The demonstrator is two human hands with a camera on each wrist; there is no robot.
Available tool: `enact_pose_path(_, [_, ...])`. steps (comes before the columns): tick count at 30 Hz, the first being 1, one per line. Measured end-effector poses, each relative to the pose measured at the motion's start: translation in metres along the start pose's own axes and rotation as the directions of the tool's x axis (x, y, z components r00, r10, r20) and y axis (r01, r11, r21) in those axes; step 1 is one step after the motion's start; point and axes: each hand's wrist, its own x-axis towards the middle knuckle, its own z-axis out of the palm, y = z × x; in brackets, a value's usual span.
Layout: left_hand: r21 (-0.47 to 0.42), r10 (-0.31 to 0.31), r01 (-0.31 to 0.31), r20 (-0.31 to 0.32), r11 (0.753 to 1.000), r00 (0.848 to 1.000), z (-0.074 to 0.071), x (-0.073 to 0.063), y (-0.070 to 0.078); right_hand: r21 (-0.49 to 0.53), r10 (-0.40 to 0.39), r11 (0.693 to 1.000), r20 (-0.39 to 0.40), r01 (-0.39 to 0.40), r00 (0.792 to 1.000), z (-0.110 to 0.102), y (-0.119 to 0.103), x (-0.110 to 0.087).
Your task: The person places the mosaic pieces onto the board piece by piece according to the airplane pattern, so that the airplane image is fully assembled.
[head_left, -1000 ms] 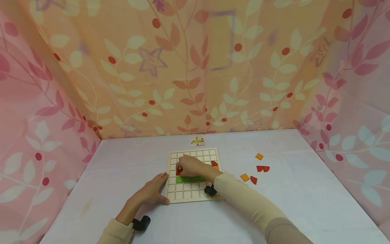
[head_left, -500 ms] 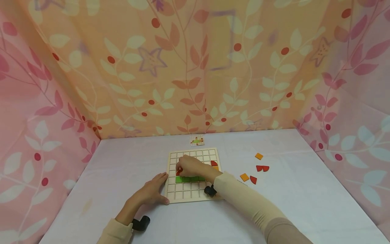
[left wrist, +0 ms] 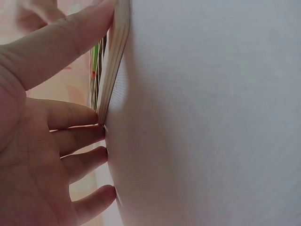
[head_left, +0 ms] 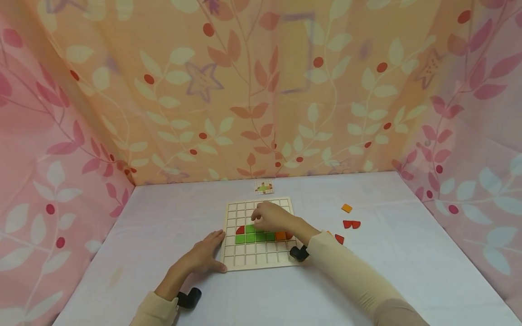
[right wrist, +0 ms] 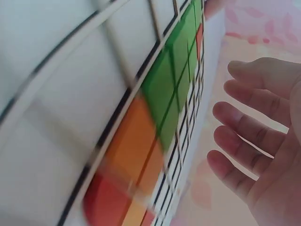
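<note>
A square wooden grid board (head_left: pixel 253 259) lies on the table with coloured tiles set in its cells. Green square tiles (head_left: pixel 250 237) form a row, an orange square tile (head_left: pixel 280 235) at their right end. A red quarter-circle tile (head_left: pixel 240 230) sits at the upper left of the green ones. My right hand (head_left: pixel 275 217) hovers over the board's upper middle, hiding some cells; its fingers are loosely bent and hold nothing in the right wrist view. My left hand (head_left: pixel 201 253) rests at the board's left edge, thumb at the near corner, fingertips (left wrist: pixel 96 136) along the side.
Right of the board lie a loose orange square (head_left: pixel 346 208), two red quarter circles (head_left: pixel 352 224) side by side and another red piece (head_left: pixel 339 239) near the right sleeve. Behind the board is a small pattern card (head_left: pixel 264 187). Patterned cloth walls (head_left: pixel 261 113) enclose the table.
My right hand has let go of the red quarter-circle tile, which now shows in its cell, and has moved up and right. The left hand has stayed in place.
</note>
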Motion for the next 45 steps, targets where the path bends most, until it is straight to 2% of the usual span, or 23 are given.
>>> enact_pose_path(10, [-0.003,-0.008,0.008,0.013,1.0,1.0,-0.001,0.0,0.0,0.047,0.118,0.992,-0.067,-0.115,0.991,-0.024,0.052,-0.055])
enact_pose_path(17, [0.006,-0.004,0.004,0.017,1.0,1.0,0.0,0.001,0.0,0.131,0.271,0.956,-0.064,-0.262,0.96,-0.032,0.078,-0.093])
enact_pose_path(20, [0.007,-0.006,0.005,0.017,1.0,1.0,-0.001,0.001,0.001,0.147,0.309,0.943,-0.053,-0.299,0.95,-0.033,0.086,-0.106])
enact_pose_path(29, [0.008,-0.006,0.006,0.019,1.0,1.0,-0.002,0.001,0.001,0.187,0.334,0.928,-0.037,-0.322,0.942,-0.036,0.101,-0.142])
enact_pose_path(36, [0.01,-0.001,0.001,0.018,1.0,1.0,0.0,0.001,0.0,0.191,0.323,0.931,-0.029,-0.312,0.946,-0.031,0.109,-0.165])
enact_pose_path(40, [0.009,0.003,-0.003,0.017,1.0,1.0,-0.001,0.0,0.0,0.167,0.343,0.927,-0.011,-0.336,0.939,-0.026,0.113,-0.172])
enact_pose_path(45, [0.008,0.001,-0.001,0.016,1.0,1.0,-0.001,0.0,0.0,0.109,0.391,0.916,-0.026,-0.386,0.92,-0.024,0.115,-0.177])
